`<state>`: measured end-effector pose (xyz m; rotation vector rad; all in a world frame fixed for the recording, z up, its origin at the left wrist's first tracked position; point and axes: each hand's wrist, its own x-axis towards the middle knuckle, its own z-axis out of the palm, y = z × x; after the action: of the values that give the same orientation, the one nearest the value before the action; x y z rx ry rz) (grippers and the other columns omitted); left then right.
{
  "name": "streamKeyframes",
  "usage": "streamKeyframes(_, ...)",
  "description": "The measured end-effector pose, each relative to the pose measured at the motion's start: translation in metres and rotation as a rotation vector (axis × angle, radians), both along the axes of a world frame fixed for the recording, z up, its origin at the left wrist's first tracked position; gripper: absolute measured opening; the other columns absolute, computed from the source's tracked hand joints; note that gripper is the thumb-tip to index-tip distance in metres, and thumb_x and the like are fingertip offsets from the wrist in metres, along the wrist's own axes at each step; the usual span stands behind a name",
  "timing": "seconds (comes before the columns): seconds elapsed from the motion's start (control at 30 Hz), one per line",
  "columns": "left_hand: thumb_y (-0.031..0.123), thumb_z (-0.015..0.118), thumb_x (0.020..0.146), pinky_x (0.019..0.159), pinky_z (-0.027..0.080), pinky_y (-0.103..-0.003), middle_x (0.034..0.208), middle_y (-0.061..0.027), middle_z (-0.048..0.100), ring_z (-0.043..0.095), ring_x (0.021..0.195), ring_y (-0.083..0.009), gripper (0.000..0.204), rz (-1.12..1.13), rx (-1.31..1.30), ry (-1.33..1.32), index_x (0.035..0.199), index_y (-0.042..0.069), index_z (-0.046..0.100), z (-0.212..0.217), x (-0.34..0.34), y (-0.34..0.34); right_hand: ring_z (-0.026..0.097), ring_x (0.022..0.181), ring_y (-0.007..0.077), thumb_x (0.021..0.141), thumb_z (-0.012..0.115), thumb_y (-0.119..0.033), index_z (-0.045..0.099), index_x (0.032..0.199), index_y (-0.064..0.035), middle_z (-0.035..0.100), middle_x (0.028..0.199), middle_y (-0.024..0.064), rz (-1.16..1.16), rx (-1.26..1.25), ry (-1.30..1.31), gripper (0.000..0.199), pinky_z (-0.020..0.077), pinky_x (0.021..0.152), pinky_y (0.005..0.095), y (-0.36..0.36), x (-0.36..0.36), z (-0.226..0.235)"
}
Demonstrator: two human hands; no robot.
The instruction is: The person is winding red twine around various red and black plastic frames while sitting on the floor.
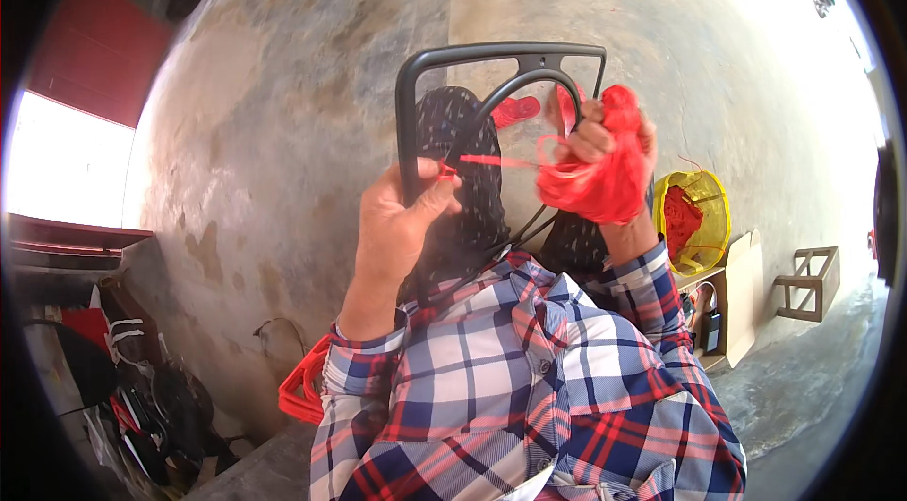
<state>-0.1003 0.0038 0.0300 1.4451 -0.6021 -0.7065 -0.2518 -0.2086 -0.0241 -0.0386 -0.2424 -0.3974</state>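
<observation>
A black tubular frame (507, 51) with a curved inner bar stands tilted in front of my torso, over my knees. My left hand (402, 213) is closed around its left side, with thumb and fingertips pressed where a few turns of red strip wrap a bar. From there a taut length of red strip (491, 161) runs across to the right. My right hand (593, 135) grips a loose bundle of red strip (605, 182), slightly blurred, beside the frame's right side. Parts of the frame's lower bars are hidden by my hands and legs.
On the right stand a yellow basket (723, 218) with red strip inside, an open cardboard box (742, 303) and a small wooden stool (810, 284). Red woven-looking material (304, 386) sits by my left elbow. Assorted clutter (142, 397) lies at lower left. Red footwear (517, 111) shows beyond my knees.
</observation>
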Motion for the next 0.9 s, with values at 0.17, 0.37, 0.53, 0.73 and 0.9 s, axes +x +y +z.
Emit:
streamKeyframes(0.17, 0.009, 0.066, 0.090, 0.062, 0.051, -0.031, 0.076, -0.0139, 0.065, 0.063, 0.063, -0.0186, 0.016, -0.033, -0.013, 0.143, 0.096, -0.003, 0.059, 0.005, 0.000, -0.006, 0.055, 0.071, 0.0196, 0.088, 0.059, -0.026, 0.055, 0.103, -0.0037, 0.057, 0.080, 0.0068, -0.243, -0.425, 0.282, 0.027, 0.0497, 0.073, 0.0358, 0.010, 0.006, 0.031)
streamKeyframes(0.37, 0.007, 0.065, 0.090, 0.060, 0.049, -0.030, 0.076, -0.0137, 0.065, 0.062, 0.062, -0.0184, 0.013, -0.004, -0.015, 0.099, 0.095, -0.002, 0.059, 0.004, -0.012, -0.010, 0.062, 0.080, 0.0112, 0.076, 0.074, 0.001, 0.048, 0.110, -0.0028, 0.064, 0.088, 0.0062, -0.288, -0.879, 0.727, 0.043, 0.0515, 0.070, 0.0276, 0.064, 0.038, 0.045)
streamKeyframes(0.53, 0.007, 0.066, 0.089, 0.058, 0.049, -0.029, 0.076, -0.0123, 0.065, 0.061, 0.062, -0.0174, 0.015, 0.003, -0.030, 0.052, 0.097, -0.002, 0.058, 0.002, -0.013, -0.009, 0.062, 0.083, 0.0113, 0.077, 0.071, 0.006, 0.046, 0.106, -0.0030, 0.064, 0.089, 0.0055, -0.278, -0.796, 0.751, 0.040, 0.0513, 0.072, 0.0279, 0.070, 0.046, 0.044)
streamKeyframes(0.73, 0.001, 0.064, 0.088, 0.058, 0.049, -0.027, 0.077, -0.0094, 0.065, 0.061, 0.064, -0.0140, 0.013, 0.010, 0.017, -0.037, 0.098, -0.002, 0.058, -0.001, -0.016, -0.010, 0.061, 0.079, 0.0116, 0.078, 0.069, 0.003, 0.048, 0.103, -0.0049, 0.062, 0.086, 0.0051, -0.526, -0.957, 0.786, 0.034, 0.0501, 0.069, 0.0275, 0.080, 0.040, 0.043)
streamKeyframes(0.9, 0.001, 0.067, 0.085, 0.063, 0.047, -0.023, 0.078, -0.0006, 0.065, 0.058, 0.071, -0.0052, 0.008, 0.068, 0.151, -0.189, 0.091, -0.001, 0.064, 0.001, -0.018, -0.015, 0.064, 0.077, 0.0264, 0.066, 0.076, -0.005, 0.056, 0.097, -0.0059, 0.062, 0.087, 0.0110, -1.016, -1.623, 0.671, 0.037, 0.0503, 0.071, 0.0347, 0.079, 0.037, 0.060)
